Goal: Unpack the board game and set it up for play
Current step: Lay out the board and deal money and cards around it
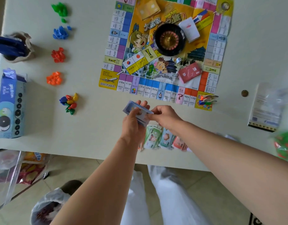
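The paper game board (166, 88) lies flat on the white table (91, 135). On it sit a black roulette wheel (169, 40), a yellow card stack (148, 9), a white card stack (189, 30), a red card stack (189, 72) and a die (178, 60). My left hand (133, 120) holds a stack of blue play-money notes (132, 108) just below the board's near edge. My right hand (164, 116) pinches the stack's right end. Sorted money piles (161, 140) lie on the table under my wrists.
Left of the board lie piles of green (60, 9), blue (60, 32), red (58, 54) and orange (54, 78) houses, plus mixed pawns (70, 101). A blue cookie box (10, 104) and a pen cup (18, 47) stand at far left. A plastic sleeve (266, 109) and a coin (244, 93) lie right.
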